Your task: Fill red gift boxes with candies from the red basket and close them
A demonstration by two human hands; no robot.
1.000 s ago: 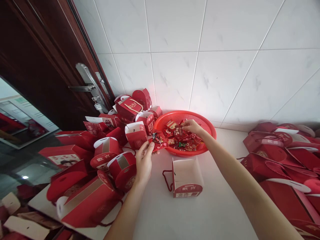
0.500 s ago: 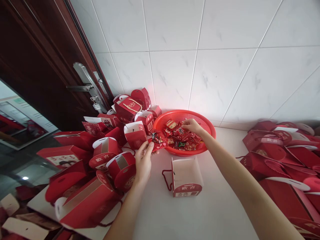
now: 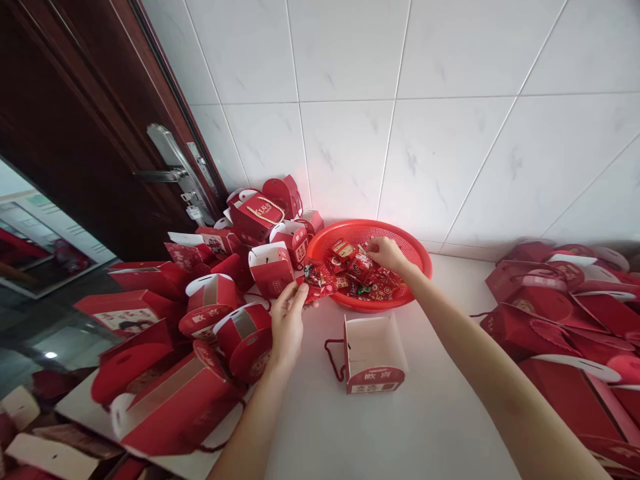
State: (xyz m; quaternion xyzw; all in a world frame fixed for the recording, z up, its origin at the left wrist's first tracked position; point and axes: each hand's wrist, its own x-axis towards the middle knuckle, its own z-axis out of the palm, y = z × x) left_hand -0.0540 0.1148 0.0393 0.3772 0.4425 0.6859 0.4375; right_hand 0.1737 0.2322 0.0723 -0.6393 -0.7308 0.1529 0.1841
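Observation:
A red plastic basket [image 3: 420,250] holding red-wrapped candies [image 3: 360,267] stands against the wall. My left hand [image 3: 289,317] is closed on several red candy packets [image 3: 317,279] at the basket's left rim. Over the right part of the basket, my right hand [image 3: 386,253] pinches the edge of a red wrapped packet, its fingertips among the candies. In front of the basket an open red and white gift box [image 3: 375,353] sits on the white table, its dark red cord lying to its left.
Many open red gift boxes [image 3: 210,303] crowd the table's left side. More red boxes [image 3: 560,307] are piled at the right. Behind are a white tiled wall [image 3: 350,147] and, at the left, a dark door with a metal handle [image 3: 160,175].
My right hand has shifted very slightly, and a red packet beneath it now shows at a different angle, lifted a little. My left hand has hardly moved.

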